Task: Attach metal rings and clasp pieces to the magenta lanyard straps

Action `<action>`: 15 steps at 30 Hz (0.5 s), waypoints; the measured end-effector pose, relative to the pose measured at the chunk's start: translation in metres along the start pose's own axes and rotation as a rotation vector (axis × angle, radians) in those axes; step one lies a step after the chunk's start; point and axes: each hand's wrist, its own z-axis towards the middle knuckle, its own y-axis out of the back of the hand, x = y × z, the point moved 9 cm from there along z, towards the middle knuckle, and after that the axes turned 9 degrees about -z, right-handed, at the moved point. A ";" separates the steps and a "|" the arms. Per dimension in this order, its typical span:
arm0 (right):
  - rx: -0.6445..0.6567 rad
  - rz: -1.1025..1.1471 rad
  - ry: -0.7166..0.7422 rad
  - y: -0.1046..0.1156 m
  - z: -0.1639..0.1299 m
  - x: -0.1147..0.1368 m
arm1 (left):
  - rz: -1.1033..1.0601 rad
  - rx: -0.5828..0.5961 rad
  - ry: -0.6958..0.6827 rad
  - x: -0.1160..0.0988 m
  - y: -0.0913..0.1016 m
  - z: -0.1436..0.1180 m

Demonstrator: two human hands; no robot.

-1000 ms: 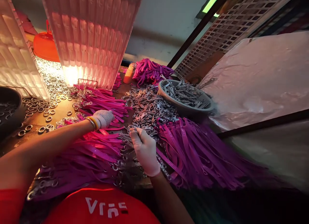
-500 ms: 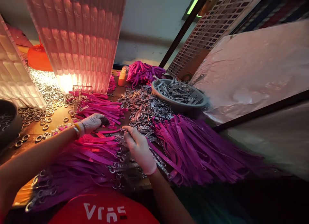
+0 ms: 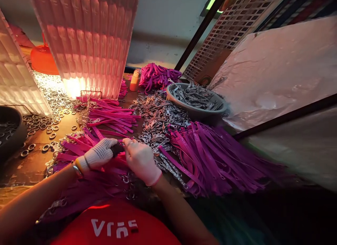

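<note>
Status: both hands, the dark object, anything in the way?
Left hand closed on dark object. Right hand curled at its far end, grasp unclear. Magenta straps beneath both hands; nothing visible blocking between them.

A brown wooden table, scuffed toward its near left, carries loose metal rings over its left part, beside a dark bowl. Magenta straps lie in bunches from the middle down to the near edge — metal hardware shows at many ends. By the far edge stand an orange bottle and a tangled strap pile. Silver links are heaped right of the middle, against a grey basin; purple straps fan toward the near right corner — itself hidden.
</note>
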 end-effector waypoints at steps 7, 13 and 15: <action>0.077 -0.063 0.056 -0.010 -0.001 0.009 | 0.063 0.021 -0.127 0.000 0.004 -0.005; 0.176 -0.157 0.189 -0.019 0.003 0.024 | -0.066 0.205 0.108 0.031 -0.006 -0.013; 0.206 -0.155 0.192 -0.021 0.007 0.025 | 0.002 0.111 0.025 0.029 0.002 -0.010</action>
